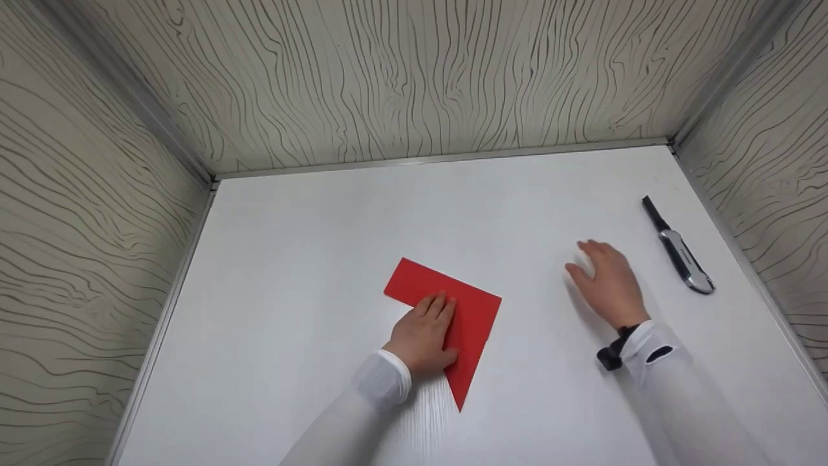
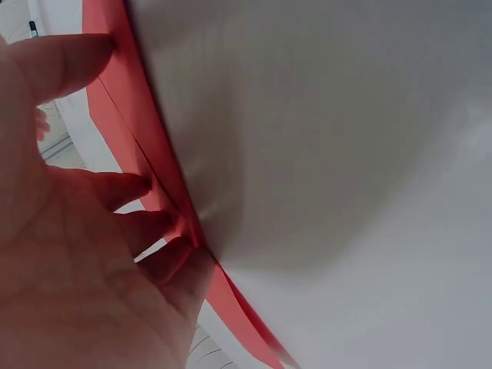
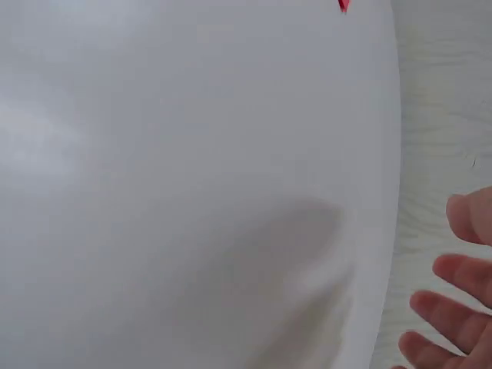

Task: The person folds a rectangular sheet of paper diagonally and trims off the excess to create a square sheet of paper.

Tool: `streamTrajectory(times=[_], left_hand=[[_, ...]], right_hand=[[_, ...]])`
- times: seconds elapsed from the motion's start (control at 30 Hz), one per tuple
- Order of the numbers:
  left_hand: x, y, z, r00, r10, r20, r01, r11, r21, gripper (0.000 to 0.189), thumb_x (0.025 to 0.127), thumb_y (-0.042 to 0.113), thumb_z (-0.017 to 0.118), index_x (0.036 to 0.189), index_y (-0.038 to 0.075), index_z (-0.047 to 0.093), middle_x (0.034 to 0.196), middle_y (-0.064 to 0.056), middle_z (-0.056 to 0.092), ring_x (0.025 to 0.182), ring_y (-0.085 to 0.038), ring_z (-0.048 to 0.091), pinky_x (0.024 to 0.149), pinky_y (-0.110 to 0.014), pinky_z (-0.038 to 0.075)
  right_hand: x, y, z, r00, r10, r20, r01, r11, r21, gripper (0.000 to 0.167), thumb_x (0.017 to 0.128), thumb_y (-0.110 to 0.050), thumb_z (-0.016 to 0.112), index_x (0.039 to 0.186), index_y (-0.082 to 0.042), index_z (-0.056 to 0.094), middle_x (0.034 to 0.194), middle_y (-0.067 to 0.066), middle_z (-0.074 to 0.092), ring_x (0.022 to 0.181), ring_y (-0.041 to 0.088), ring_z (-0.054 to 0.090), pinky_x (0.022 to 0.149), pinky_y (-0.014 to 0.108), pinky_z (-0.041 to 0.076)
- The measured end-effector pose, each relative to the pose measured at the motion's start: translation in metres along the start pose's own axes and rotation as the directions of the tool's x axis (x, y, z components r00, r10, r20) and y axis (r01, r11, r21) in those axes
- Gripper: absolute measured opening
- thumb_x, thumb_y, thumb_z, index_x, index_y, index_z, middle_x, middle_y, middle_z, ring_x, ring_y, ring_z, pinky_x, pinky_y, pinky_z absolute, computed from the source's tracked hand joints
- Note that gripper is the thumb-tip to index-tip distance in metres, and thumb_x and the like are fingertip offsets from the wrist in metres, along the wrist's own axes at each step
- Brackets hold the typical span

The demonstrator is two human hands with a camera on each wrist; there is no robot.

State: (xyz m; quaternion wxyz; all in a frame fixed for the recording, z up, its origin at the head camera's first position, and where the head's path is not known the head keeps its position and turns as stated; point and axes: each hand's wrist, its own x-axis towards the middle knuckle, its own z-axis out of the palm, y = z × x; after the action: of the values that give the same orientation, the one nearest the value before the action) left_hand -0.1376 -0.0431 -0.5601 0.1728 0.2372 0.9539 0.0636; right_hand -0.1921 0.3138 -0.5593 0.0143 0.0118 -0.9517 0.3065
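Note:
A folded sheet of red paper (image 1: 475,317) lies near the middle of the white table, one arm pointing to the upper left and a sharp tip toward the front. My left hand (image 1: 422,336) rests on it with fingers spread. In the left wrist view the fingertips (image 2: 131,186) touch the red paper (image 2: 165,154) along its layered edge. To the right, my right hand (image 1: 608,281) hovers over the table, holding nothing, its fingers loosely bent. The right wrist view shows those fingers (image 3: 450,315) apart, with their shadow on the tabletop.
A grey and black utility-knife-shaped tool (image 1: 682,255) with a long dark end lies right of my right hand. The white table (image 1: 291,259) is bounded by metal edging and wood-grain patterned walls (image 1: 414,77) at the back and sides.

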Motion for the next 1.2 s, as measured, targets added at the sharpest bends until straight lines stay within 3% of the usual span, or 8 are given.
streamTrajectory(times=[0.13, 0.27, 0.43, 0.7, 0.93, 1.2], left_hand=[[0.0, 0.0, 0.0, 1.0, 0.002, 0.008, -0.002, 1.0, 0.006, 0.089, 0.092, 0.046, 0.066, 0.163, 0.012, 0.026, 0.169, -0.007, 0.023, 0.153, -0.028, 0.024, 0.118, -0.04, 0.034], [0.0, 0.0, -0.001, 1.0, -0.003, 0.01, 0.003, 1.0, 0.001, 0.089, 0.091, 0.046, 0.067, 0.163, 0.012, 0.026, 0.169, -0.007, 0.023, 0.153, -0.029, 0.024, 0.117, -0.041, 0.035], [0.0, -0.001, -0.002, 1.0, -0.008, 0.014, 0.008, 1.0, 0.003, 0.09, 0.091, 0.045, 0.069, 0.163, 0.013, 0.027, 0.169, -0.006, 0.023, 0.152, -0.029, 0.024, 0.117, -0.041, 0.036], [0.001, -0.001, -0.001, 1.0, -0.016, 0.019, 0.016, 1.0, 0.001, 0.095, 0.087, 0.044, 0.074, 0.163, 0.014, 0.026, 0.169, -0.005, 0.023, 0.152, -0.028, 0.024, 0.114, -0.041, 0.04], [0.001, 0.0, -0.002, 1.0, -0.003, 0.012, 0.003, 1.0, -0.004, 0.09, 0.09, 0.044, 0.07, 0.163, 0.012, 0.028, 0.168, -0.007, 0.024, 0.152, -0.029, 0.025, 0.117, -0.04, 0.036], [0.0, 0.0, -0.003, 1.0, 0.002, 0.008, -0.002, 1.0, -0.012, 0.086, 0.092, 0.043, 0.066, 0.162, 0.01, 0.03, 0.168, -0.007, 0.025, 0.152, -0.029, 0.025, 0.118, -0.04, 0.033]], right_hand=[[0.002, 0.044, -0.028, 0.991, 0.13, -0.039, -0.133, 0.988, -0.075, 0.085, 0.106, -0.049, 0.048, 0.156, 0.012, 0.018, 0.159, 0.041, 0.01, 0.146, 0.061, 0.004, 0.116, 0.071, 0.006], [-0.004, 0.085, -0.047, 0.968, 0.243, -0.068, -0.249, 0.961, -0.117, 0.094, 0.105, -0.053, 0.043, 0.156, 0.015, 0.003, 0.159, 0.042, -0.007, 0.145, 0.062, -0.008, 0.114, 0.074, 0.0], [-0.014, 0.114, -0.056, 0.957, 0.285, -0.051, -0.29, 0.946, -0.145, 0.096, 0.105, -0.055, 0.038, 0.155, 0.013, -0.006, 0.158, 0.04, -0.015, 0.145, 0.061, -0.013, 0.115, 0.071, -0.004], [-0.014, 0.113, -0.051, 0.974, 0.228, -0.008, -0.226, 0.961, -0.16, 0.088, 0.107, -0.051, 0.032, 0.155, 0.014, -0.004, 0.158, 0.042, -0.01, 0.146, 0.061, -0.007, 0.115, 0.072, 0.0], [-0.012, 0.107, -0.042, 0.982, 0.189, 0.007, -0.185, 0.966, -0.18, 0.089, 0.107, -0.05, 0.033, 0.155, 0.015, -0.004, 0.158, 0.043, -0.009, 0.145, 0.062, -0.007, 0.114, 0.073, 0.0], [-0.009, 0.074, -0.021, 0.985, 0.154, 0.082, -0.138, 0.973, -0.183, 0.091, 0.107, -0.054, 0.032, 0.155, 0.016, -0.002, 0.158, 0.043, -0.008, 0.145, 0.063, -0.006, 0.114, 0.073, 0.001]])
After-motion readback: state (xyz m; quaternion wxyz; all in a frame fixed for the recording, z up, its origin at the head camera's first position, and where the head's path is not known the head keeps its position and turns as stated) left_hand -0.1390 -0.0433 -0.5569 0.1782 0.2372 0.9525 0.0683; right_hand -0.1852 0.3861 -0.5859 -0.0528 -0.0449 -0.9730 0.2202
